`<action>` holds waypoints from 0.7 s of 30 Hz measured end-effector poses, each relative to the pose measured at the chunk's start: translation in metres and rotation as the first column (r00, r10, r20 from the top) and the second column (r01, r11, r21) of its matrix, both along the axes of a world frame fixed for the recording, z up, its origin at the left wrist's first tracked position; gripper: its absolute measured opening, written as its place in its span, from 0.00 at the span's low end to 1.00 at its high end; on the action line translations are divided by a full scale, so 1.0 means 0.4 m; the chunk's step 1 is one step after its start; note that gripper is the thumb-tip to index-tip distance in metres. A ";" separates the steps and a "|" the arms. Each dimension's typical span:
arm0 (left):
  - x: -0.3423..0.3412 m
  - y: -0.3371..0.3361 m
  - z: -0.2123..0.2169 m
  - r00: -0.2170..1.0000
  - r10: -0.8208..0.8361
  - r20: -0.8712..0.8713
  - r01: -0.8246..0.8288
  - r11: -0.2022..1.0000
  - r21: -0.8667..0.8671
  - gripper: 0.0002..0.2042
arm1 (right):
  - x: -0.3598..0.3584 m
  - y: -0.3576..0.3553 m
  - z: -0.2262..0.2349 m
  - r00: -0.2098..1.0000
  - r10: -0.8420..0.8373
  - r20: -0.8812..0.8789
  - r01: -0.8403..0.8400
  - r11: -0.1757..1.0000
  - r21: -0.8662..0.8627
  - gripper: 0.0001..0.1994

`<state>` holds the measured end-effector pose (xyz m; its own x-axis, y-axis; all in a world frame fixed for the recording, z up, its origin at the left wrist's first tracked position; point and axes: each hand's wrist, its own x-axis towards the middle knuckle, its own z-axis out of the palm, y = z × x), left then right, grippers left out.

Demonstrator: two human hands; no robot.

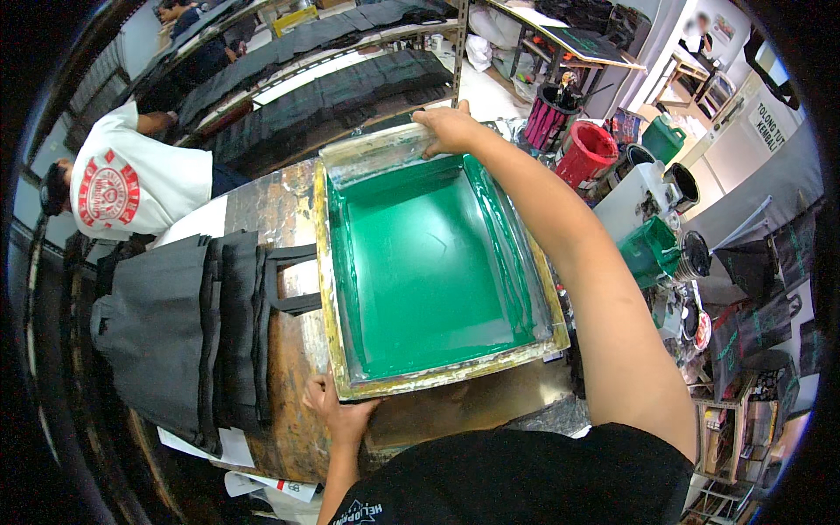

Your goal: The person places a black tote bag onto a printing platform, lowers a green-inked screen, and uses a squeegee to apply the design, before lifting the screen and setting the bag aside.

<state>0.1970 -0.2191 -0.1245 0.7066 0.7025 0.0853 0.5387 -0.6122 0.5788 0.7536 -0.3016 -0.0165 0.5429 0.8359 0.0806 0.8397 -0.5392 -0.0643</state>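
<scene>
A silk-screen printing frame point(437, 374) lies over the worktable in front of me, its mesh coated with wet green ink point(420, 262). Thicker ridges of ink run along its right inner side. Across the frame's far end sits a pale, ink-stained squeegee point(372, 156), and my right hand point(446, 129) is closed round its right end. At the near left corner my left hand point(339, 411) grips the frame's edge, with some fingers hidden below it. Black bag handles point(297, 303) stick out from under the frame's left side.
Stacked black fabric bags point(175, 324) lie left on the worktable point(293, 411). Ink tubs, including a red bucket point(584, 150) and a green container point(647, 252), crowd the right. A person in a white shirt point(140, 175) stands far left beside shelves of black fabric point(332, 96).
</scene>
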 end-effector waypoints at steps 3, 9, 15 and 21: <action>-0.005 0.001 -0.003 1.000 -0.014 -0.027 0.018 0.987 0.160 0.48 | -0.045 -0.027 -0.001 0.994 -0.038 0.099 0.023 0.989 0.143 0.33; 0.034 0.081 0.067 0.967 -0.254 -0.032 0.247 0.895 0.372 0.63 | -0.119 -0.063 -0.006 0.961 -0.144 0.235 0.084 0.966 0.246 0.30; 0.279 0.212 0.168 0.894 -0.426 0.137 0.326 0.829 0.454 0.51 | -0.127 -0.056 -0.048 0.906 -0.184 0.382 0.065 0.950 0.305 0.25; 0.660 0.262 0.254 0.786 -0.561 0.262 0.280 0.700 0.657 0.34 | -0.083 -0.041 -0.125 0.858 -0.218 0.465 0.059 0.941 0.332 0.19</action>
